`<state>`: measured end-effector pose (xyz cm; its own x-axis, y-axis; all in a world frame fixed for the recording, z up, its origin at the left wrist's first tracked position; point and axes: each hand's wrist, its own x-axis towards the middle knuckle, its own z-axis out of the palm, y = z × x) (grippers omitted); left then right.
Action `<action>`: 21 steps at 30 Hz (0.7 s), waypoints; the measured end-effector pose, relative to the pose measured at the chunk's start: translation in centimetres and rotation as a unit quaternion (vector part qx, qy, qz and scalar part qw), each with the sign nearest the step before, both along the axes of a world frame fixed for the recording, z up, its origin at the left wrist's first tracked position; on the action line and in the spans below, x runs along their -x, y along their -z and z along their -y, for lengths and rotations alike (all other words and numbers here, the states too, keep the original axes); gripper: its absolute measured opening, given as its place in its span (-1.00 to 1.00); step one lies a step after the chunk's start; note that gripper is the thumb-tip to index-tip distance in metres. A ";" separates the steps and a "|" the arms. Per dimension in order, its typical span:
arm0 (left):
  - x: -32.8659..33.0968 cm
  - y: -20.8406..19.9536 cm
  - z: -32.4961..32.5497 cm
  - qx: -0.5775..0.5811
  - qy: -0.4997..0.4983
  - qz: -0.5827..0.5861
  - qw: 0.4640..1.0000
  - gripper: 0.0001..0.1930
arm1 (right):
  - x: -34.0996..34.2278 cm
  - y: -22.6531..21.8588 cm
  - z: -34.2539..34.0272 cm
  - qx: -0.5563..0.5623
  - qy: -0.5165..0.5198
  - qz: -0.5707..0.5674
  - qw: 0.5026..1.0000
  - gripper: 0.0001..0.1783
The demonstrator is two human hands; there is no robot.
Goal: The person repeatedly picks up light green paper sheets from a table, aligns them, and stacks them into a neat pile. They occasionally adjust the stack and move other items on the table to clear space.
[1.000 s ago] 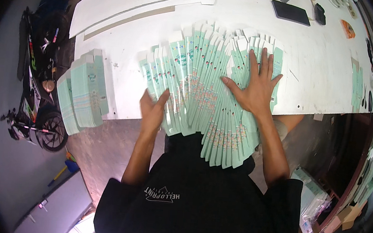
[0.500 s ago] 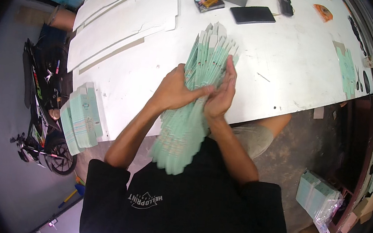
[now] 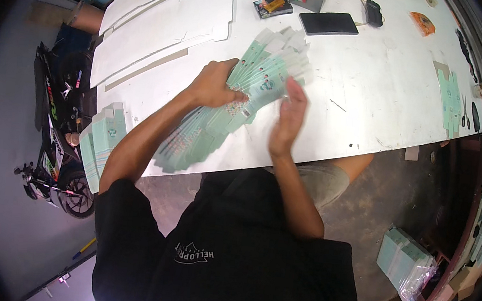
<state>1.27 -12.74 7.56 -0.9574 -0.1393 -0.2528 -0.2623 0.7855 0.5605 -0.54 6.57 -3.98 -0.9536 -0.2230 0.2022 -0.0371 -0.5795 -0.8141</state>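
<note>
1. Mint-green cartons (image 3: 229,117), long and slim with white end flaps, lie gathered in a loose fan before our black shirt (image 3: 253,262), slanting from lower left to upper right. They are over the near part of the white table (image 3: 327,101); whether they rest on it or are lifted, we cannot tell.

2. With our left hand (image 3: 215,85) we clamp the bundle along its left side, thumb across the top and the other fingers mostly hidden.

3. We hold our right hand (image 3: 289,117) upright by the bundle's right side, apart from the left hand, fingers together and blurred at the tips; we cannot tell whether they touch the cartons.

4. Below the table to our right we see our greyish shorts (image 3: 327,185) and, farther right, a plastic-wrapped pack (image 3: 402,253) of similar green cartons.

5. Beside our left arm, at the table's left edge, stands a green carton stack (image 3: 99,142), partly covered by the arm.

6. Toward the table's right end we see flat green pieces (image 3: 447,101) with scissors (image 3: 465,114) just beside them.

7. Farther off, we have white sheets (image 3: 166,27) on the left, a black phone (image 3: 328,24) beyond the bundle, and an orange item (image 3: 422,24) toward the right.
</note>
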 end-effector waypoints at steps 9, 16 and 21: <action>-3.2 -1.2 -6.9 0.015 0.157 0.022 0.987 -0.34 | 3.8 -19.2 -3.8 -0.460 -0.003 -0.492 0.739 -0.28; -4.8 0.7 -8.6 -0.061 0.197 -0.086 0.975 -0.57 | 3.7 -14.5 -5.2 -0.685 -0.059 -0.457 0.564 -0.24; -3.3 -0.3 -6.6 -0.090 0.256 0.019 0.962 -0.52 | 4.3 -15.5 -4.1 -0.708 -0.139 -0.367 0.587 -0.22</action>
<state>4.53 -6.11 7.82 -0.8787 0.3970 -0.2652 0.1093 0.7080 0.6977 -4.82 10.67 11.54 -0.6124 -0.7895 -0.0409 -0.7433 0.5926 -0.3105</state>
